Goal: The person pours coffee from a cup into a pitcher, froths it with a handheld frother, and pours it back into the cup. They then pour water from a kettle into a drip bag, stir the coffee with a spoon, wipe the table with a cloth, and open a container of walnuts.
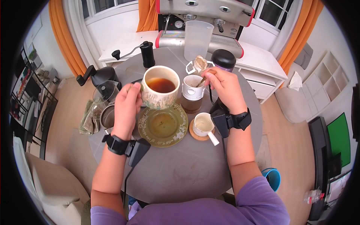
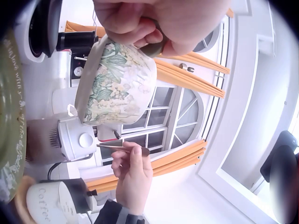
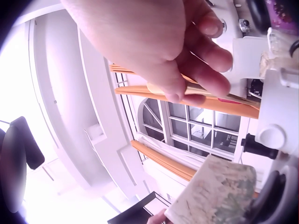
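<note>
My left hand [image 1: 129,101] grips the handle of a floral mug [image 1: 160,100] with dark brown liquid in it. The mug is held up above a green plate [image 1: 143,131] with white lettering on its rim. Between thumb and fingers, my right hand [image 1: 225,88] pinches a slim brownish spoon [image 2: 114,148]. Its lower end dips into a white-topped container [image 1: 193,92] with a brown lower part, hiding the tip. The right wrist view shows the spoon's handle [image 3: 224,94] running out from under the fingers. Just below the right hand, a small white handled pot [image 1: 203,125] sits on a wooden coaster [image 1: 194,134].
Behind the container stand a white filter holder [image 1: 200,64], a tall translucent pitcher [image 1: 197,39] and a black-lidded jar [image 1: 224,59]. A black hand grinder [image 1: 147,55] is at the back left. Further left are a glass carafe [image 1: 106,91] and a metal cup [image 1: 108,117]. An espresso machine [image 1: 202,17] stands beyond.
</note>
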A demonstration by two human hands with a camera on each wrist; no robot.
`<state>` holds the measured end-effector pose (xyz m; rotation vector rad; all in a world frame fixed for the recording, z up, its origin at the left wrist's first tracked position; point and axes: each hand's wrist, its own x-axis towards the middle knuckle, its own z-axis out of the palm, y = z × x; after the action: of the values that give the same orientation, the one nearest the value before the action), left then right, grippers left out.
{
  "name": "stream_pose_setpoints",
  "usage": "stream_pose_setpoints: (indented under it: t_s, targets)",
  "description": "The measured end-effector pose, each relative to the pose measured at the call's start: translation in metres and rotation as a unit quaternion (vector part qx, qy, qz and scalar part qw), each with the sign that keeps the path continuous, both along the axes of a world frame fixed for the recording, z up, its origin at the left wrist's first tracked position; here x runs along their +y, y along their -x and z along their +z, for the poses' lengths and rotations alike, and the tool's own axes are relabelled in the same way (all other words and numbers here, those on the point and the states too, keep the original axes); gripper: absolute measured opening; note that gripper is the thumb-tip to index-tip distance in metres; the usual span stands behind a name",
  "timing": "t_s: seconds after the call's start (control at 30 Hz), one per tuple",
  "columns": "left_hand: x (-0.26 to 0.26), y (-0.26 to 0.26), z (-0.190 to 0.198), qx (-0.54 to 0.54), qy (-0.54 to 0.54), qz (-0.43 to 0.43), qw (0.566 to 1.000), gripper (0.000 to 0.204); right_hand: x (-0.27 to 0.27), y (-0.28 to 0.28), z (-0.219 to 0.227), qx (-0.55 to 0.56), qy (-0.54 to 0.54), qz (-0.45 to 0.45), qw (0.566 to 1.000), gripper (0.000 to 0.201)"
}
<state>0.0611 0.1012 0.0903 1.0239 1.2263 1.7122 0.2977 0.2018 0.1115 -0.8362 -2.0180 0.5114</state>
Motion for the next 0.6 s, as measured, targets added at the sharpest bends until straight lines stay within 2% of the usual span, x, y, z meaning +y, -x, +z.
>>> stream_pose_setpoints:
  t_s: [0.13,0.23,0.33,0.4,0.6]
  targets:
    - [0.025,0.000,0.017,0.032,0.001,-0.008,0.999,0.026,0.002,-0.003,0.001,0.005,-0.003,-0.023,1.000,0.017]
    - [0.039,0.001,0.023,0.062,0.007,-0.012,0.998,0.026,-0.003,-0.006,0.007,0.012,0.026,0.023,0.999,0.017]
    - [0.047,-0.001,0.025,0.113,0.017,0.006,0.993,0.028,-0.006,-0.011,0.011,0.062,0.037,-0.003,0.997,0.017]
    - [0.051,-0.003,0.023,0.140,0.018,0.014,0.990,0.030,-0.005,-0.011,0.009,0.051,0.048,0.030,0.997,0.018]
    - [0.061,-0.003,0.019,0.177,0.003,0.013,0.984,0.031,0.000,-0.001,0.002,-0.046,-0.004,0.028,0.999,0.016]
